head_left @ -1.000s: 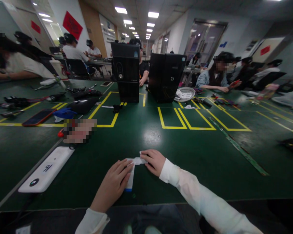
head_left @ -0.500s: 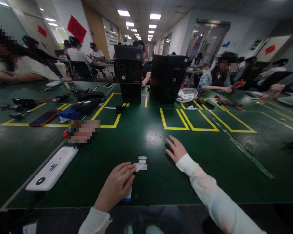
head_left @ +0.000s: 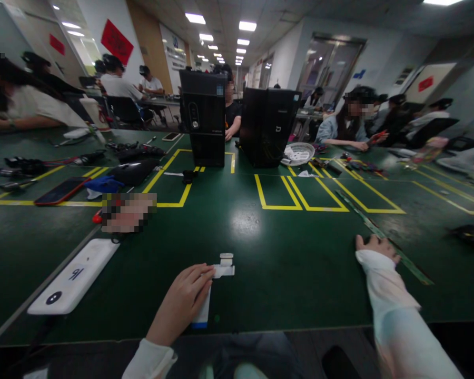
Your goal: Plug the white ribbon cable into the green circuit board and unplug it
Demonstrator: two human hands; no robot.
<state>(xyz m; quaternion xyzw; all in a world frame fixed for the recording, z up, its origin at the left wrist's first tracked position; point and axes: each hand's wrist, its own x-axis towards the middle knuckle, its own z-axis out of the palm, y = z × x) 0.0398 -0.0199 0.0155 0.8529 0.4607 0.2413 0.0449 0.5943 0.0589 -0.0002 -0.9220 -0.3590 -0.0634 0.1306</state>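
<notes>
My left hand (head_left: 183,301) lies flat over a white flat ribbon cable (head_left: 223,270), fingers stretched out and fingertips on the cable. Past the fingers shows its branched end with a small pale connector (head_left: 226,256). A white tail with a blue tip (head_left: 199,324) comes out below the palm. On the right, my right hand (head_left: 378,247) is at a long, narrow green circuit board strip (head_left: 413,267), which lies slanted on the table. Its thumb is apart from the bent fingers, which overlap the strip's near edge; no firm grip shows.
Two black computer cases (head_left: 203,121) stand across the green table (head_left: 272,273), with yellow tape outlines in front. A white power bank (head_left: 73,276), a phone (head_left: 63,190) and tangled cables are on the left. A white basket (head_left: 299,153) sits further back. People sit around.
My right hand has moved right, from the table's middle to the green circuit board strip. My left hand stays on the ribbon cable. The whole view has shifted slightly.
</notes>
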